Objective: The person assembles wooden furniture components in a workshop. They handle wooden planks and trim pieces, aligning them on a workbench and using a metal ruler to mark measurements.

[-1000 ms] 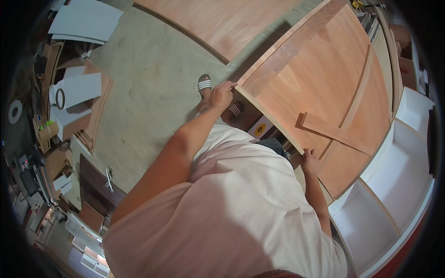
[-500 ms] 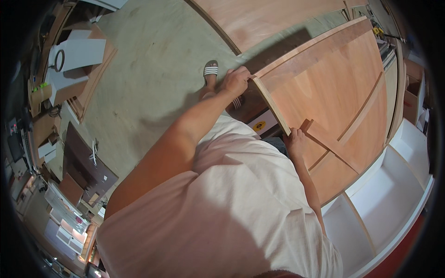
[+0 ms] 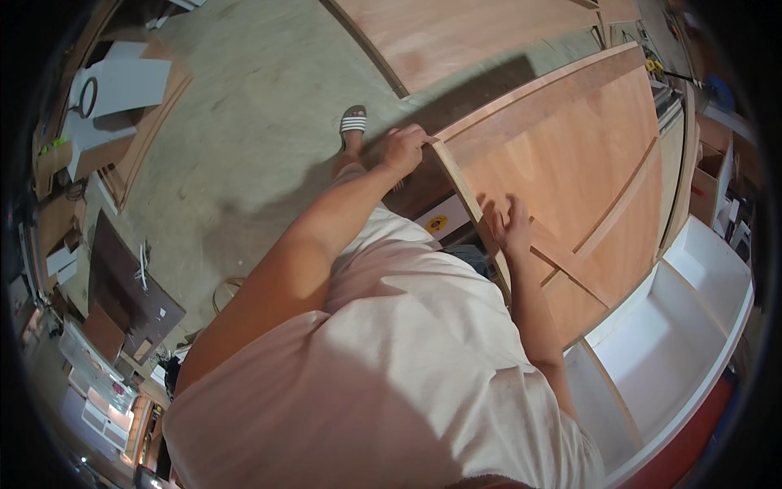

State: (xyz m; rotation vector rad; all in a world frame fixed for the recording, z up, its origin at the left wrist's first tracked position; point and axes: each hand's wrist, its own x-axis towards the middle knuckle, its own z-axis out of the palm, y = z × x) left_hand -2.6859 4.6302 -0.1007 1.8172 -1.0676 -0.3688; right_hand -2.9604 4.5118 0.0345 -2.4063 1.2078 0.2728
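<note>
A broad reddish-brown wooden panel point(image 3: 538, 155) with raised strips along its edges lies in front of me to the right. At its near left corner my left hand point(image 3: 403, 153) is closed on the edge, with the fingertips at the corner. My right hand point(image 3: 510, 224) hovers by the panel's near edge, its fingers apart and holding nothing. Just right of that hand, a short wood strip point(image 3: 574, 265) lies on the panel. A longer strip point(image 3: 619, 196) slants toward the far right.
Along the panel's right side stands a white compartmented cabinet point(image 3: 672, 338). Another large wooden panel point(image 3: 472, 41) is on the far side. White and brown boards point(image 3: 122, 94) pile up at the left, with a dark board point(image 3: 134, 285) below them. A white-striped sandal point(image 3: 353, 122) is on the floor.
My right hand has let go of the panel's near edge and risen, its fingers spreading. My left hand stays at the corner. The whole view has shifted slightly.
</note>
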